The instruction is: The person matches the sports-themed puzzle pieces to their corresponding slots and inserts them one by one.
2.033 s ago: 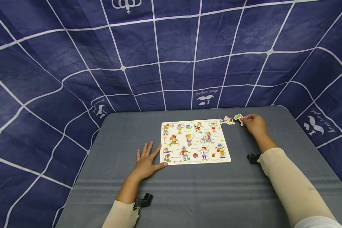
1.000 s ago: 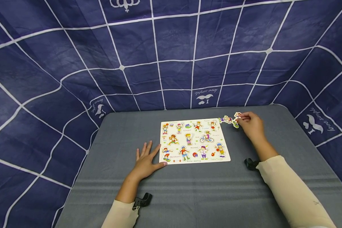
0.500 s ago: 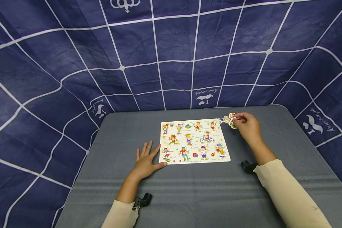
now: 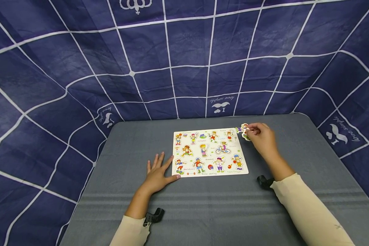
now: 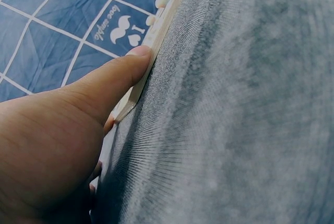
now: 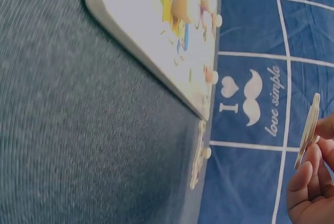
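A wooden knob puzzle board [image 4: 244, 167] printed with children playing sports lies on the grey table. Spread at its near left corner, my left hand [image 4: 156, 177] rests with the thumb on the board's edge, as the left wrist view also shows. My right hand [image 4: 262, 138] pinches a child-shaped puzzle piece [image 6: 308, 130] by its small knob. That piece is raised off the table in the right wrist view. Below it, a second puzzle piece [image 6: 198, 156] lies flat by the board's far right corner, partly covered in the head view.
Several knobbed pieces sit on the board, such as the cyclist [image 4: 223, 148]. A dark blue curtain [image 4: 190, 82] with white lines rises behind the table and along both sides. Black straps with devices [image 4: 155, 216] sit on the wrists.
My right hand has carried the pinched piece leftward, turning it, from beside the second piece to over it. The left hand and the board have stayed put.
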A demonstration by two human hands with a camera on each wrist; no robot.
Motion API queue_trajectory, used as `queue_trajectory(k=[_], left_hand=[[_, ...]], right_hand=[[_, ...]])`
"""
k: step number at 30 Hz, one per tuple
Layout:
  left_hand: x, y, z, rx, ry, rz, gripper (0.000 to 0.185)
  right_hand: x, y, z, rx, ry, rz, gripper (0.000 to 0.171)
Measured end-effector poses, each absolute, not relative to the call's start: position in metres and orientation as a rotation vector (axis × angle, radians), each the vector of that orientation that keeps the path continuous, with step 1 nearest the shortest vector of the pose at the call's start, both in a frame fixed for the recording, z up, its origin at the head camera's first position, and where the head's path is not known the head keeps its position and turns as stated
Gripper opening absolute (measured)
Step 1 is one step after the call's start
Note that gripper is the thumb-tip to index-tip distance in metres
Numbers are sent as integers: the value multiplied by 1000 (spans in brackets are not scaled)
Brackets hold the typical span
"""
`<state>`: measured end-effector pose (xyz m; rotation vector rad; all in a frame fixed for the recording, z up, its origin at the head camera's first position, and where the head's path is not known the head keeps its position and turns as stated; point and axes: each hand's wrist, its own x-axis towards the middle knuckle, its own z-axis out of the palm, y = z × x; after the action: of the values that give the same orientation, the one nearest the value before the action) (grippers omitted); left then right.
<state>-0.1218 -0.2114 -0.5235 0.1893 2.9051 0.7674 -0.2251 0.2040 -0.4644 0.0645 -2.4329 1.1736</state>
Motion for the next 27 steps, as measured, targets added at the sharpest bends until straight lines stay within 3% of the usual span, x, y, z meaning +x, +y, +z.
queue_trajectory(k=[27], left_hand=[[-122, -211, -525, 189, 2886, 731, 94]], right_hand=[[-197, 150, -467, 271, -2613, 1283, 11]])
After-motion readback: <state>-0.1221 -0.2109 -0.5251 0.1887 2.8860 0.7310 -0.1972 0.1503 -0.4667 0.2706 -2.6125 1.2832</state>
